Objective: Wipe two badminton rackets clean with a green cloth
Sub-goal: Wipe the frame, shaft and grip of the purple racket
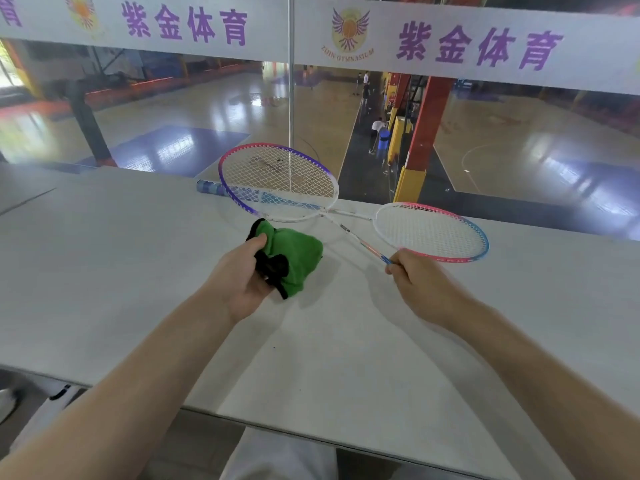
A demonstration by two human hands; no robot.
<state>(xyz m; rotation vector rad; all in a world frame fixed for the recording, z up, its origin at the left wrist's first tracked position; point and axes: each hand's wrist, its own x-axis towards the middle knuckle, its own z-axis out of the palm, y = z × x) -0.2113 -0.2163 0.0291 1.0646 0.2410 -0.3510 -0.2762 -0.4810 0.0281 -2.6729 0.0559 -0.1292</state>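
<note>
Left hand (242, 282) has its fingers bunched around the green cloth (294, 261), which pokes out past the fingertips. Just beyond it sits the purple-pink racket (277, 181), its shaft pinched in the right hand (419, 282). The second racket (433, 230) lies flat on the white table (104, 271), right past those fingers.

cloth (294, 261): green, black trim
left racket (277, 180): pink-purple frame, white strings, blue grip
right racket (433, 232): pink-blue-white frame, white strings
desk (138, 271): plain pale grey
</note>
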